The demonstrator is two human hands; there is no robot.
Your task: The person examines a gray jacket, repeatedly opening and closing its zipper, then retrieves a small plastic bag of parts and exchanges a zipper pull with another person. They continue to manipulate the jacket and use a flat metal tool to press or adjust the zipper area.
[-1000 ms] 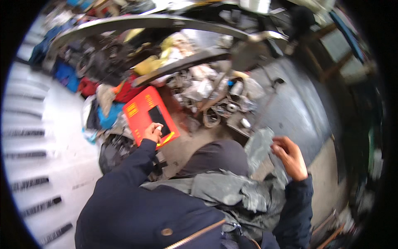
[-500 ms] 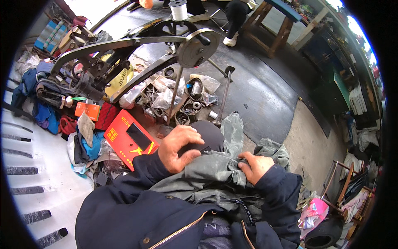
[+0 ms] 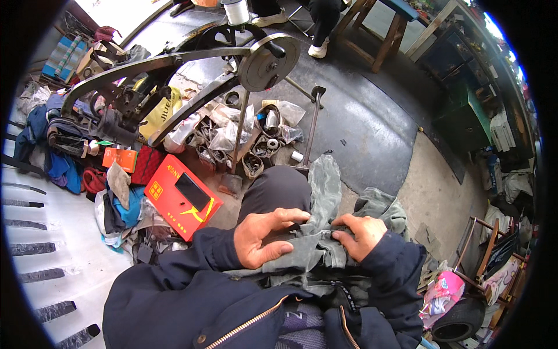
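Observation:
A crumpled grey-green cloth garment [image 3: 290, 264] lies across my lap, with one narrow part reaching up past my dark-trousered knee [image 3: 280, 189] and another bunched to the right. My left hand [image 3: 264, 237] rests at the garment's left side, thumb and fingers spread apart, its fingertips touching the fabric near the middle. On the other side, my right hand [image 3: 361, 235] pinches a fold of the same cloth between thumb and fingers. Both hands are close together, with a short stretch of fabric between them.
A hand-cranked sewing machine [image 3: 174, 75] with a white thread spool [image 3: 235, 11] stands ahead left. Below it are tins of small parts [image 3: 264, 142]. A red box [image 3: 180, 198] carries a dark phone [image 3: 193, 193]. A wooden stool [image 3: 378, 35] and another person's shoe [image 3: 318, 50] are farther off.
My left hand has moved right and down from above my knee onto the garment, its fingers straightening. The right hand keeps its pinch in nearly the same place. The view has shifted slightly.

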